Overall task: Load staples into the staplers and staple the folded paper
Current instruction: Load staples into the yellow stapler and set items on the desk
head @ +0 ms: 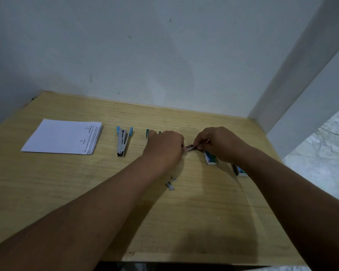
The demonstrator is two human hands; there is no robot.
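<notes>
Head view: your left hand (164, 147) and right hand (215, 143) both pinch a staple strip (190, 147) in curled fingers, right of the blue stapler (122, 141).

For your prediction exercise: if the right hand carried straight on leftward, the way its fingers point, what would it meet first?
Probably the left hand: the right hand points at it across the small metal piece between them.

We see a wooden bench (67, 182) pushed against a scuffed white wall (145, 45), and pale marbled floor (321, 153) off its right edge.
</notes>
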